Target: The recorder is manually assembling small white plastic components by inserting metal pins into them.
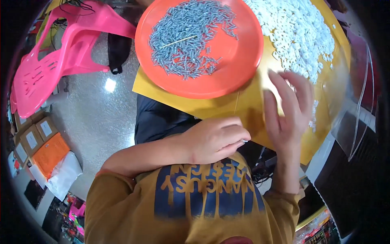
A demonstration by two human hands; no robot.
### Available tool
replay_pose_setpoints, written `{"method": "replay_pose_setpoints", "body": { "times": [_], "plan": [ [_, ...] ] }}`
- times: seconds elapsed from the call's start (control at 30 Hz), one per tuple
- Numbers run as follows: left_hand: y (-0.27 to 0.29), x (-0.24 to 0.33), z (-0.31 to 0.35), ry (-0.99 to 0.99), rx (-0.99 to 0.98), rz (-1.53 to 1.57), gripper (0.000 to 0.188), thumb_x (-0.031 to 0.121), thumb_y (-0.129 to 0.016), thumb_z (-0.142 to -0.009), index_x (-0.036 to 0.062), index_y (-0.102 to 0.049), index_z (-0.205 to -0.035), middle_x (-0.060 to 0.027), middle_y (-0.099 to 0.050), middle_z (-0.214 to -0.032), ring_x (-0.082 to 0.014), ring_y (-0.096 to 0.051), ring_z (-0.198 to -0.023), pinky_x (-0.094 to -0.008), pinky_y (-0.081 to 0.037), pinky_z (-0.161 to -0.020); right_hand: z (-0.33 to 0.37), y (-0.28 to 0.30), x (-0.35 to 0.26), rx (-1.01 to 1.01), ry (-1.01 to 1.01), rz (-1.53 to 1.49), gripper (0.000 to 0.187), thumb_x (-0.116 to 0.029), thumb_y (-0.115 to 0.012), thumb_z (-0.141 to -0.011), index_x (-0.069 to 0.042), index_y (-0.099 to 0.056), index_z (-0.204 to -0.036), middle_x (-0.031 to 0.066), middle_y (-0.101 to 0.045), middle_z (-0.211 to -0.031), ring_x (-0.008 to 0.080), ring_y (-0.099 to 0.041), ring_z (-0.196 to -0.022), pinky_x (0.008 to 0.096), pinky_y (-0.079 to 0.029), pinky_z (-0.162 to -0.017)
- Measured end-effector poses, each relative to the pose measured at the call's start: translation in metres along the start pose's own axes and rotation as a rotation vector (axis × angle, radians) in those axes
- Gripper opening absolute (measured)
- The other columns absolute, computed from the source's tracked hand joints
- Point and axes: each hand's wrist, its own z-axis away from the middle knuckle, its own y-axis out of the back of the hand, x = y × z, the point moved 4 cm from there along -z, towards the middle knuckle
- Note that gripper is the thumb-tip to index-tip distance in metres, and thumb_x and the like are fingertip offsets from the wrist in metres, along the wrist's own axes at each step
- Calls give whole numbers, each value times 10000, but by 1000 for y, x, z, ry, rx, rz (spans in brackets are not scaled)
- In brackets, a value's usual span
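Note:
My left hand (219, 139) is closed in front of my shirt, its thumb and fingers pressed together. A small pale, shiny tip (243, 141) sticks out between them; its kind is too small to make out. My right hand (289, 103) hovers over the yellow tabletop (219, 106) with fingers curved and apart, just short of a heap of small white rings (300, 36). Nothing shows between those fingers. To their left stands a round orange-red plate (243, 69) bearing a pile of small metal coil springs (183, 49). Across the springs lies a thin pale stick (178, 41).
A pink plastic chair (67, 44) stands at the left on the grey floor (101, 110). Cardboard boxes (36, 136), an orange packet (50, 156) and a white bag (65, 175) sit lower left. Clear plastic sheeting (361, 110) hangs by the table's right side.

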Motion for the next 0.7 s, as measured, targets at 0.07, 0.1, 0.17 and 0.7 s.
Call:
{"method": "replay_pose_setpoints", "body": {
  "times": [0.07,0.1,0.17,0.7],
  "plan": [
    [4,-3,1,-22,24,27,152,25,-569,-747,41,-555,-897,-79,-519,-772,-227,-544,-659,-298,-443,-572,-25,-20,-4,-2,198,136,325,-47,-617,-656,-56,-570,-977,76,-524,-927,263,-491,-866,370,-364,-754],
    [6,-4,1,-45,36,42,164,26,-577,-732,41,-555,-894,-75,-519,-781,-226,-546,-659,-300,-446,-570,-33,-21,-7,-15,206,139,325,-47,-617,-656,-56,-570,-977,76,-524,-927,263,-491,-866,370,-364,-754],
    [5,-7,4,-73,-1,1,190,22,-581,-714,41,-550,-900,-73,-516,-794,-228,-546,-652,-307,-449,-563,-48,-27,-13,-125,195,184,267,-36,-591,-700,-49,-578,-965,68,-546,-953,271,-490,-904,362,-360,-796],
    [13,-14,2,-60,-178,159,163,84,-549,-716,47,-462,-848,-86,-421,-798,-268,-512,-630,-369,-420,-545,-62,-47,-13,-239,141,196,195,-75,-617,-636,-89,-600,-830,29,-512,-895,248,-479,-890,375,-336,-777]
  ]
}}
